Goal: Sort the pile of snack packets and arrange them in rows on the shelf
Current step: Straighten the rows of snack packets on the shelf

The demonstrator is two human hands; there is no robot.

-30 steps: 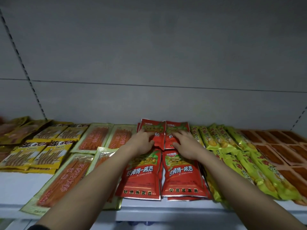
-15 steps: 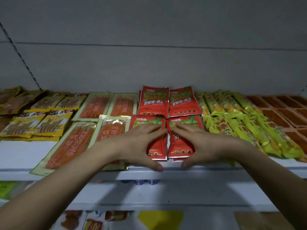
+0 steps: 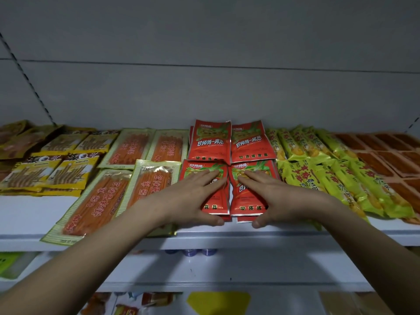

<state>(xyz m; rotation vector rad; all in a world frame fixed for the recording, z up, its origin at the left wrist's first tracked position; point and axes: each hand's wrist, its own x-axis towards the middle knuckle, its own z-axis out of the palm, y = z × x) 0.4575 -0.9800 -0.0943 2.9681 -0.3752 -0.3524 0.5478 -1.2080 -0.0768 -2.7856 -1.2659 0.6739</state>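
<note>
Red snack packets lie in two columns at the middle of the white shelf. The back pair lies flat near the wall. My left hand rests flat on the front left red stack, thumb at its front edge. My right hand lies flat on the front right red stack, thumb likewise at the front edge. The fingers of both hands are straight and point toward the wall.
Orange strip packets lie left of the red ones, yellow packets further left. Green-yellow packets and dark orange packets fill the right. A lower shelf holds more goods below.
My hands came back from the rear red packets to the front stacks. Since half a second ago they have barely moved on the front stacks.
</note>
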